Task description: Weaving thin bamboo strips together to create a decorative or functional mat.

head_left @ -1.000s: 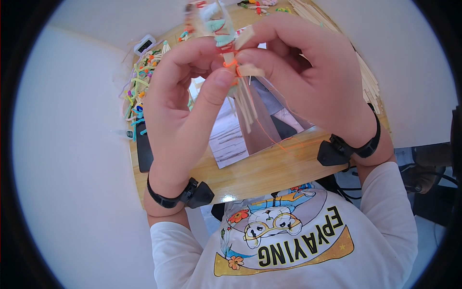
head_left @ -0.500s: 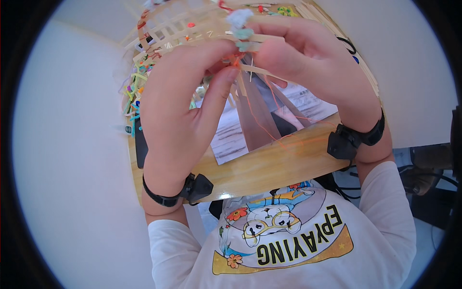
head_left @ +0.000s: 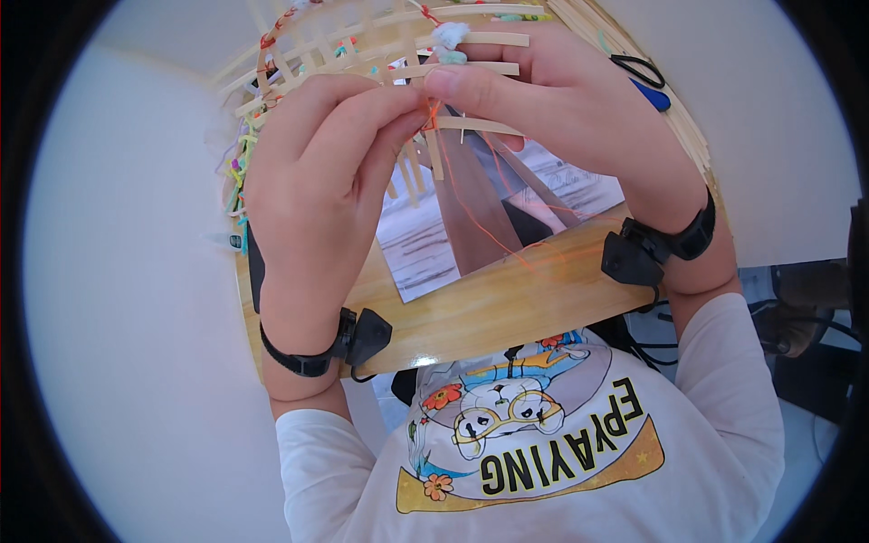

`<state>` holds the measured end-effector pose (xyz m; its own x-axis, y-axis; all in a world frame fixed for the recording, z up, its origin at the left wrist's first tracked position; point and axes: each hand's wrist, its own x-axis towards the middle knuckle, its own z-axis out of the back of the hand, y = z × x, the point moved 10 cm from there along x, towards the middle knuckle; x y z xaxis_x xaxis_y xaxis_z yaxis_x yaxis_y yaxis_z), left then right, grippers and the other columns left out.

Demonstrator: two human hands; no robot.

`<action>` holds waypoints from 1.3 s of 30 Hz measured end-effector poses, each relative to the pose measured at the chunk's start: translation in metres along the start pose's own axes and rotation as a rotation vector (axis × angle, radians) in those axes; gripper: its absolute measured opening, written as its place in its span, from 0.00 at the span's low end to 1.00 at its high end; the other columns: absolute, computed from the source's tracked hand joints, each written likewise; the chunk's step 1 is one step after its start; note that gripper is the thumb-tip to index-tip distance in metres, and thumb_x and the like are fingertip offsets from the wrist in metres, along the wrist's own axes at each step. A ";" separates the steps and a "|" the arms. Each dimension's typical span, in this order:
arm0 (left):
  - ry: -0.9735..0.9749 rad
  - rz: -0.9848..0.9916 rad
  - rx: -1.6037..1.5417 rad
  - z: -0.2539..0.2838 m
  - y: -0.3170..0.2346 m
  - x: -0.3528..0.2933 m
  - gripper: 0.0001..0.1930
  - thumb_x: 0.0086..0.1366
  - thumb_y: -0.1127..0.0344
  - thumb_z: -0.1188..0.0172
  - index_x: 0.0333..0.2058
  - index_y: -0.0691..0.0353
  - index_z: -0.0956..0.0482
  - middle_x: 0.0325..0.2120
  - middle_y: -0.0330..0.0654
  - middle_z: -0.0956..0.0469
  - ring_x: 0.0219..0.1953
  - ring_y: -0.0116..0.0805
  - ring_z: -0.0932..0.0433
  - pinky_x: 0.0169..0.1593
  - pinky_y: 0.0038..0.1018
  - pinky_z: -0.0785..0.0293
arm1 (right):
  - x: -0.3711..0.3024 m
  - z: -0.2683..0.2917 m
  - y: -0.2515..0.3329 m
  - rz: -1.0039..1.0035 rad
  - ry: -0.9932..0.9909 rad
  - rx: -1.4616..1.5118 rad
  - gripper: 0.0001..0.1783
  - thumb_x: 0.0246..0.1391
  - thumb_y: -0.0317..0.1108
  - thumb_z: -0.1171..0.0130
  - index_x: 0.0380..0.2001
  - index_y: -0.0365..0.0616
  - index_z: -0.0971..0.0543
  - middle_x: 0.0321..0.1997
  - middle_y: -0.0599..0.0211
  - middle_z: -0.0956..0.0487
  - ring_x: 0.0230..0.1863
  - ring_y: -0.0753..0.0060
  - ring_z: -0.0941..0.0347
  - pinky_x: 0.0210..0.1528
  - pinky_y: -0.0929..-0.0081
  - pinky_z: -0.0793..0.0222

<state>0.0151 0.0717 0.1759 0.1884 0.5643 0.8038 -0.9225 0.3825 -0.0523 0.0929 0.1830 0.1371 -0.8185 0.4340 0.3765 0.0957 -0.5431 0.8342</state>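
Note:
A lattice of pale flat wooden strips (head_left: pixel 493 70) is held up over the far part of the table. My right hand (head_left: pixel 575 113) grips its right side, thumb on top and fingers beneath the strip ends. My left hand (head_left: pixel 317 167) pinches at a crossing of strips where orange thread (head_left: pixel 433 116) is wound; its fingertips partly hide what they hold. The thread's loose end trails down over a printed sheet. White and pale green fuzzy tufts (head_left: pixel 450 36) sit along the lattice beside my right fingers. A thin whitish sliver (head_left: pixel 463 128) hangs below, too small to name.
The printed sheet (head_left: pixel 416 240) lies on the wooden table (head_left: pixel 434 326). Colourful fuzzy pieces (head_left: pixel 240 167) cluster at the left edge. Black-handled scissors (head_left: pixel 638 68), a blue object (head_left: pixel 650 95) and long wooden strips (head_left: pixel 683 136) lie along the right edge.
Both hands and the lattice have shifted slightly left. My right thumb has come in close to my left fingertips, and the lattice has turned to show more of its strips.

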 end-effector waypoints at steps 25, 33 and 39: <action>0.567 -0.393 -1.597 0.053 -0.110 -0.014 0.05 0.67 0.69 0.40 0.33 0.64 0.19 0.31 0.46 0.15 0.26 0.34 0.18 0.28 0.26 0.26 | 0.019 0.008 -0.043 -0.134 -0.005 0.033 0.22 0.65 0.52 0.40 0.30 0.43 0.17 0.17 0.74 0.26 0.18 0.84 0.31 0.23 0.79 0.36; 0.667 -0.603 -1.407 0.050 -0.130 -0.015 0.06 0.67 0.70 0.40 0.32 0.65 0.19 0.31 0.46 0.16 0.24 0.36 0.20 0.27 0.27 0.27 | 0.011 0.008 -0.032 -0.266 0.060 0.240 0.21 0.73 0.46 0.48 0.45 0.37 0.18 0.26 0.78 0.23 0.24 0.88 0.32 0.26 0.85 0.36; -0.063 0.169 0.065 0.037 -0.015 0.011 0.11 0.56 0.72 0.28 0.39 0.57 0.14 0.36 0.38 0.16 0.38 0.36 0.20 0.43 0.29 0.28 | 0.008 0.003 -0.022 -0.192 0.071 0.300 0.20 0.73 0.46 0.47 0.46 0.38 0.18 0.27 0.79 0.23 0.24 0.88 0.33 0.26 0.86 0.36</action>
<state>0.0182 0.0448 0.2074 0.0093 0.5687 0.8225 -0.9595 0.2368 -0.1529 0.0861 0.2001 0.1227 -0.8741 0.4505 0.1814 0.0901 -0.2166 0.9721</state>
